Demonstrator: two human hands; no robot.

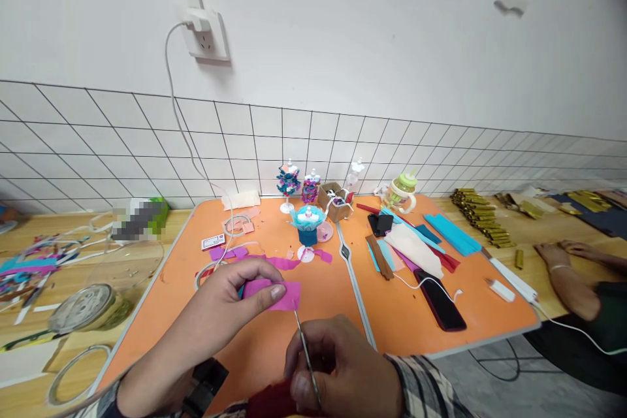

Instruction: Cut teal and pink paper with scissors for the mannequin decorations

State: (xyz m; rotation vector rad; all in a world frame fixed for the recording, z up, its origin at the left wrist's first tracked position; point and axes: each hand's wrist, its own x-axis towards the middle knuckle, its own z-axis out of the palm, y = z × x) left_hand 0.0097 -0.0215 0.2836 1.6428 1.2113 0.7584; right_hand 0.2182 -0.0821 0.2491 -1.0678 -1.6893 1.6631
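My left hand (240, 294) pinches a piece of magenta crepe paper (290, 296) between thumb and fingers, above the orange table. My right hand (343, 366) is closed around a slim metal tool (302, 338); whether it is tweezers or scissors seen edge-on I cannot make out. The tool's tip points up at the lower right edge of the paper. Beyond my hands stands a small dress form in a blue paper dress (308, 235). Magenta scraps (281, 262) lie around its foot. Dark red material (269, 400) shows below my right hand, partly hidden.
Decorated mini dress forms (289, 181) and a cardboard box (335, 202) stand at the back of the orange table (161, 300). To the right are crepe strips (451, 234), a phone (439, 300) and a bottle (401, 192). Another person's hands (558, 261) rest at far right.
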